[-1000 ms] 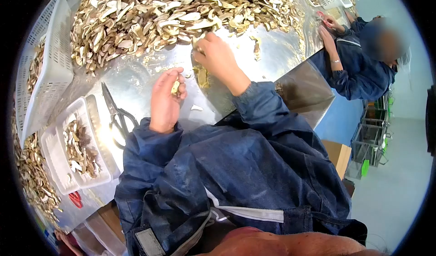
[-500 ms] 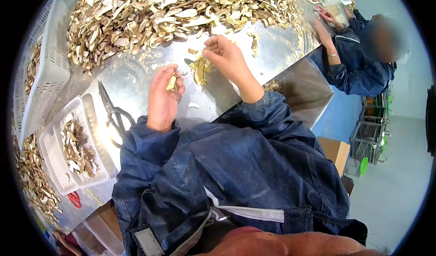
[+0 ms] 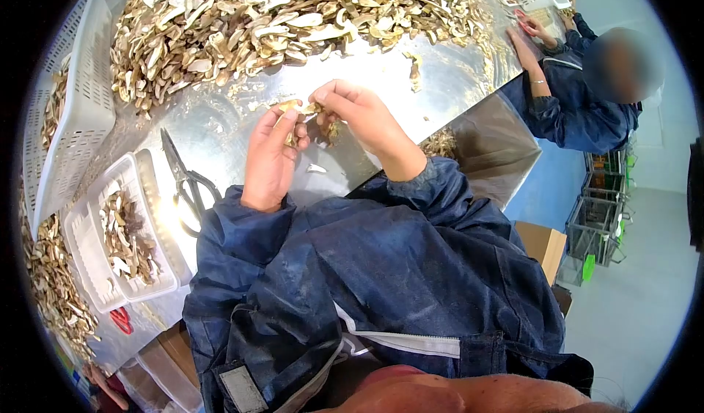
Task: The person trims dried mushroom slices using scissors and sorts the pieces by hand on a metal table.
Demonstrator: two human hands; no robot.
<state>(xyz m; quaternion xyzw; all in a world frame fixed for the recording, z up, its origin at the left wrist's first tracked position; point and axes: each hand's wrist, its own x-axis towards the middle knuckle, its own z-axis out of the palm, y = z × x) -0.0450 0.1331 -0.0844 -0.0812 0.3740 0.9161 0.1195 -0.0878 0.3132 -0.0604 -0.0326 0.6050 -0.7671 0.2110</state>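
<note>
Both hands meet over the shiny metal table (image 3: 220, 127), below a large heap of dried mushroom slices (image 3: 279, 17). My left hand (image 3: 271, 153) is closed on a pale yellowish mushroom piece (image 3: 290, 107), held between thumb and fingers. From the right, my right hand (image 3: 359, 116) pinches the other end of that piece with thumb and forefinger. Below the fingertips, a small pile of yellowish bits (image 3: 330, 133) lies partly hidden in shadow. A white sliver (image 3: 316, 169) rests on the metal nearer to me.
Black scissors (image 3: 187, 182) lie left of my left hand. Further left are a white plastic tray of slices (image 3: 176, 263), red-handled scissors (image 3: 121, 321) and a tall white basket (image 3: 77, 120). At the upper right, a co-worker (image 3: 579, 105) has both hands near red scissors.
My right hand went from the heap's edge back towards me and has come to my left hand. Both now hold the piece, which has been raised at the left fingertips.
</note>
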